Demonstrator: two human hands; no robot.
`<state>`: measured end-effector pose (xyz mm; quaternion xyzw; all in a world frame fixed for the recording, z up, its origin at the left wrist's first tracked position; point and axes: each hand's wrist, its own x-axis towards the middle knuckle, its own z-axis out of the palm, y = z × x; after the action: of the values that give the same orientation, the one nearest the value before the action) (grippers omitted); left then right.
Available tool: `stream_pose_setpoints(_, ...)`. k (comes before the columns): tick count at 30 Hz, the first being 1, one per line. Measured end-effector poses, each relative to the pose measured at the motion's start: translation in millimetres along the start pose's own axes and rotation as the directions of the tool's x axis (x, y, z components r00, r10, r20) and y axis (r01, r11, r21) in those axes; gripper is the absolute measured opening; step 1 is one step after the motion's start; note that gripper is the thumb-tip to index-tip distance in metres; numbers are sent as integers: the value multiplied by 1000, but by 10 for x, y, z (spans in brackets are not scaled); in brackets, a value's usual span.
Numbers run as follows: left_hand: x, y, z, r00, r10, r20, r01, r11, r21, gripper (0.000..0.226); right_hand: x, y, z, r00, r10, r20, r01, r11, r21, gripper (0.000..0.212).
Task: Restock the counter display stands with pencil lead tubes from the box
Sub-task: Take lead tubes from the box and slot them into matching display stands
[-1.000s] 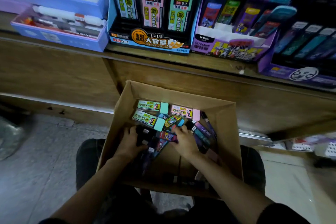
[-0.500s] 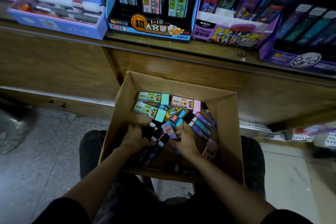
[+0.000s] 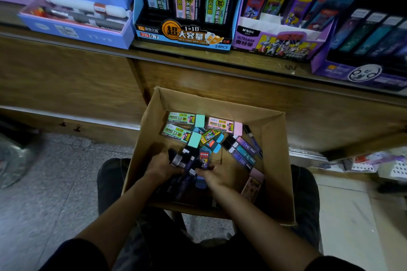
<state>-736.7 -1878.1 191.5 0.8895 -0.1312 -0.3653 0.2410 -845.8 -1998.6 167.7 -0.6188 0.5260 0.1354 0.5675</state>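
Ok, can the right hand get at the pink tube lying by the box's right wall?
Probably yes: the pink tube lies uncovered just beside the right hand, nothing between them, though its fingers hold dark tubes.

The top edge cuts off the display stands [image 3: 182, 37].

Left hand [image 3: 161, 166] and right hand [image 3: 217, 175] drawn closer together, slim dark purple-and-black lead tubes [image 3: 186, 161] now gathered into one bundle between them, pale pink flat tube [image 3: 253, 182] uncovered beside the right wrist
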Motion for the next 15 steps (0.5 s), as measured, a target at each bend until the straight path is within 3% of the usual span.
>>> stream_pose_setpoints(4, 8, -23, -22, 1000, -23, -14, 22, 998, -52, 39, -52, -12, -11, 996, 72, 43, -79, 980, 183, 29)
stream_pose_setpoints(7, 12, -36, -27, 999, -10, 32, 13, 997, -74, 29, -64, -21, -40, 993, 67, 93, -85, 975, 206, 25)
stream_pose_setpoints(12, 17, -54, -73, 996, 43, 74, -33, 992, -123, 27, -110, -54, -58, 990, -29, 138, 5, 986, 168, 24)
stream_pose_setpoints(15, 9, -46, -101, 993, 115, 14, -112, 986, -128, 26, -140, -76, -69, 986, -101, 131, 73, 977, 200, 25)
